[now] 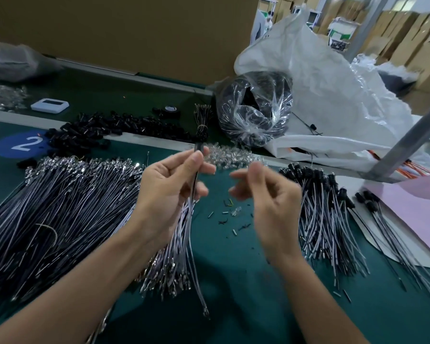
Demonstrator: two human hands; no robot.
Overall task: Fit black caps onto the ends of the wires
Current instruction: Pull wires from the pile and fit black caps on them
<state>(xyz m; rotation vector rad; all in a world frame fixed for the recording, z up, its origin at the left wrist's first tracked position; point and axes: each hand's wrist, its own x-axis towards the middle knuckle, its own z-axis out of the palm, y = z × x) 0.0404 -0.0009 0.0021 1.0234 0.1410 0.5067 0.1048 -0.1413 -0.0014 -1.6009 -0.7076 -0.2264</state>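
Hands hover right of blue "2" sticker (23,144), left hand (168,187) pinching wire (196,178).

Open lane: bare green table (233,281) from centre to 6 o'clock, small scraps (230,214) only. A wire bundle (186,234) gripped by the left hand (169,189) hangs along its 9 o'clock edge. Blocked: loose wires (60,207) at 9, capped wires (328,219) at 3, black caps (97,132) at 11, bagged parts (256,108) at 1.
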